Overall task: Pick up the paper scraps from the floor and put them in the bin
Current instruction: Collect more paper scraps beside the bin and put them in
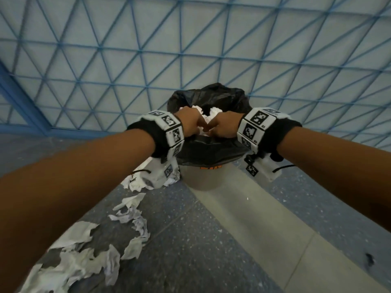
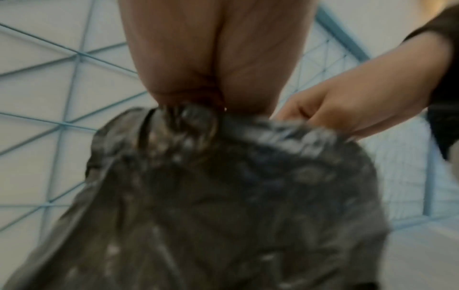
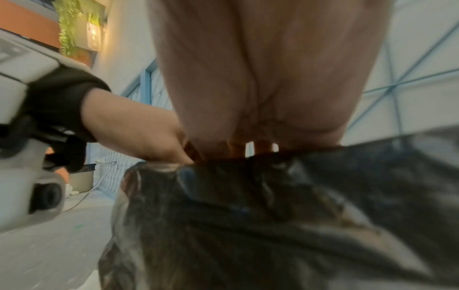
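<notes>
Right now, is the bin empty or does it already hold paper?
Holds paper: white crumpled paper shows inside the black-lined bin, behind both hands gripping the liner.

floor [image 1: 211, 240] | on it: bin [image 1: 203, 178], paper scraps [image 1: 88, 259]

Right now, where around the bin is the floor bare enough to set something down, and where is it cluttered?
Bare: the pale strip running toward the camera from the bin, and the speckled floor to its right. Crowded: paper scraps trail along the floor left of the bin. Over the bin's mouth, left hand and right hand grip the black liner.
</notes>
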A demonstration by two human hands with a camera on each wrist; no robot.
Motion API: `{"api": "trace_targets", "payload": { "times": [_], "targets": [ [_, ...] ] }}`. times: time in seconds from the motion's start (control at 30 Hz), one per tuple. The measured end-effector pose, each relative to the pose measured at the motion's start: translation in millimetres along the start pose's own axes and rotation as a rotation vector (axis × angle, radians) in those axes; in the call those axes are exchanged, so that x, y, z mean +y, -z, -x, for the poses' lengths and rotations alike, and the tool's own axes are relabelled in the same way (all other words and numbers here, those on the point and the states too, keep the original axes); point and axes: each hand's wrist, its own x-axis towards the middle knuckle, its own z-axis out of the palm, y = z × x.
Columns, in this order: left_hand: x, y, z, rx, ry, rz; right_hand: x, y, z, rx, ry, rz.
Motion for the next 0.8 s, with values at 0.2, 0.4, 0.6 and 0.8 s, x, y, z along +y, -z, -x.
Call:
{"api": "trace_targets", "payload": {
  "times": [0.2, 0.4, 0.6, 0.8],
  "targets": [
    [-9.4, 8.4, 2.3, 0.27, -0.127, 0.171, -17.9, 8.7, -6.5, 0.195, -0.019, 0.102],
    [-73.1, 17.4, 72.3, 0.619, -0.173, 0.433, -79.5, 2.9, 34.2, 0.654, 0.236, 0.169],
    [-165.2, -54.9, 162.6, 0.306, 0.164, 0.392, -162.3, -86.7, 35.5, 0.35, 0.589, 0.061],
    [-209.7, -121.7, 269.7, -0.362, 0.319, 0.147, -216.0, -181.5, 45.6, -0.299, 0.696, 0.196]
  ]
}}
